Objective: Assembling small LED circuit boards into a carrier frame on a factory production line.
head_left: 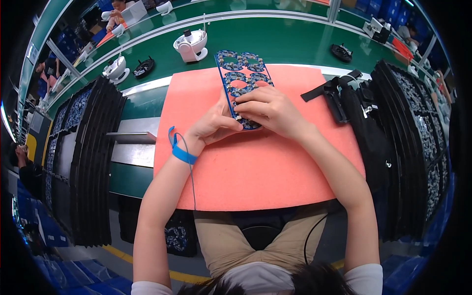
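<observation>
A blue circuit board panel with several round cut-outs is held tilted over the pink foam mat. My left hand grips it by its lower left edge, thumb along the near end. On the wrist sits a blue strap with a thin cord. Bent over the lower right part of the panel, my right hand has its fingers closed together against the board's face. Whether a small part is pinched under those fingertips is hidden.
Stacks of black trays holding small boards stand at left and right. A black tool or holder lies at the mat's right edge. Beyond, a green bench carries white rounded housings and black round parts. Other people work farther off.
</observation>
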Tool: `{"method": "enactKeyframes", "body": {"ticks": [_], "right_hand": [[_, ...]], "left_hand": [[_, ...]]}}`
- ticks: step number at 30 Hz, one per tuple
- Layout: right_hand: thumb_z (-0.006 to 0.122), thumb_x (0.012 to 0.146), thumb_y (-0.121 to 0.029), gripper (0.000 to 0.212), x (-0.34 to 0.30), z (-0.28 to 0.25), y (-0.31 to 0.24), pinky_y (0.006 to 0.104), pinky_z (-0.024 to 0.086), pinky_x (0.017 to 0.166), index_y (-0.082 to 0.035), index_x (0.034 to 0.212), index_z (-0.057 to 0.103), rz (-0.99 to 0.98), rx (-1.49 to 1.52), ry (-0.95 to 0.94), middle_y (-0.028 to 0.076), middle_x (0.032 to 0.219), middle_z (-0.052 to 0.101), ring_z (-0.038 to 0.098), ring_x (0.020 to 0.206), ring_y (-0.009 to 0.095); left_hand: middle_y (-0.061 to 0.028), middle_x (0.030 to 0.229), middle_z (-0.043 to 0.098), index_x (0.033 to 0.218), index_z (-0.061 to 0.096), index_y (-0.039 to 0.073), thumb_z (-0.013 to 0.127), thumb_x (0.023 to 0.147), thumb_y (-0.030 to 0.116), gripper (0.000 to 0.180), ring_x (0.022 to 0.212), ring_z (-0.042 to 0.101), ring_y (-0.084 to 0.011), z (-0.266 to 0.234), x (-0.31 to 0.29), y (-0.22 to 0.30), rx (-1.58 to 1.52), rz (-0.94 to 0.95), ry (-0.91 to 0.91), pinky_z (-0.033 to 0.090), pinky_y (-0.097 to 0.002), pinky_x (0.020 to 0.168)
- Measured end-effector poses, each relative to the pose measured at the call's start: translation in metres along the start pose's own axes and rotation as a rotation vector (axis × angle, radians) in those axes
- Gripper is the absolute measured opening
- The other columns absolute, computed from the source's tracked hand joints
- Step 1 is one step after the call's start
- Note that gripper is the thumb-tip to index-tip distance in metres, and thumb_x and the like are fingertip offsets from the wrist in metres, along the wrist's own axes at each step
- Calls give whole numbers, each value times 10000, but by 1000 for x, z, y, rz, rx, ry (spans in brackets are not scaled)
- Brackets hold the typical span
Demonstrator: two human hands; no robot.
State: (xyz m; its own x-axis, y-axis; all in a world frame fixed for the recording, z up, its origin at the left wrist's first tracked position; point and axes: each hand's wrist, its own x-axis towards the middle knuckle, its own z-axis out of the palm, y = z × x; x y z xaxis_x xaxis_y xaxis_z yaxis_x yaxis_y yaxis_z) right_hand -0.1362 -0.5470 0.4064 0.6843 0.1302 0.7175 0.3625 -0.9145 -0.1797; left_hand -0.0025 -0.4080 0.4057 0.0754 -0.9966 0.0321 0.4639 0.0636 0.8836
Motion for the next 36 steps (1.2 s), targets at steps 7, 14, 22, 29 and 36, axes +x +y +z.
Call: {"method": "enactKeyframes", "body": {"ticks": [7,14,22,29,36], "right_hand": [[678,783,-116,132,2,0,-7,372,474,857,-94,908,641,303,141,-55,34,927,670,638,850,212],[699,761,-113,113,1,-3,-1,337,500,785,-67,853,651,29,100,-30,44,962,678,644,850,210],[679,753,-33,137,5,0,-16,291,522,699,-32,884,638,242,405,-61,53,889,665,638,825,182],[696,764,-90,135,4,-20,0,285,531,713,-62,896,687,213,306,-199,48,1181,614,614,956,187],[663,764,-49,68,0,-18,3,307,524,732,-25,826,644,9,66,-216,52,1110,621,613,938,208]], "left_hand": [[-74,1326,417,1417,211,121,551,575,-174,954,1237,427,-203,0,-2,1,68,-23,45,394,-333,1019],[-86,1372,377,1445,140,144,532,585,-165,995,1272,394,-218,-6,-1,1,-12,-6,-20,366,-351,1043],[-91,1382,363,1444,140,144,502,568,-162,996,1277,394,-232,-5,0,-2,28,26,-41,360,-383,1058],[-93,1345,389,1440,138,146,507,562,-153,998,1243,431,-235,-6,0,1,31,12,-54,419,-371,1010],[-92,1310,419,1440,130,160,514,571,-140,996,1201,475,-236,-4,1,1,58,4,-22,460,-357,960]]}}
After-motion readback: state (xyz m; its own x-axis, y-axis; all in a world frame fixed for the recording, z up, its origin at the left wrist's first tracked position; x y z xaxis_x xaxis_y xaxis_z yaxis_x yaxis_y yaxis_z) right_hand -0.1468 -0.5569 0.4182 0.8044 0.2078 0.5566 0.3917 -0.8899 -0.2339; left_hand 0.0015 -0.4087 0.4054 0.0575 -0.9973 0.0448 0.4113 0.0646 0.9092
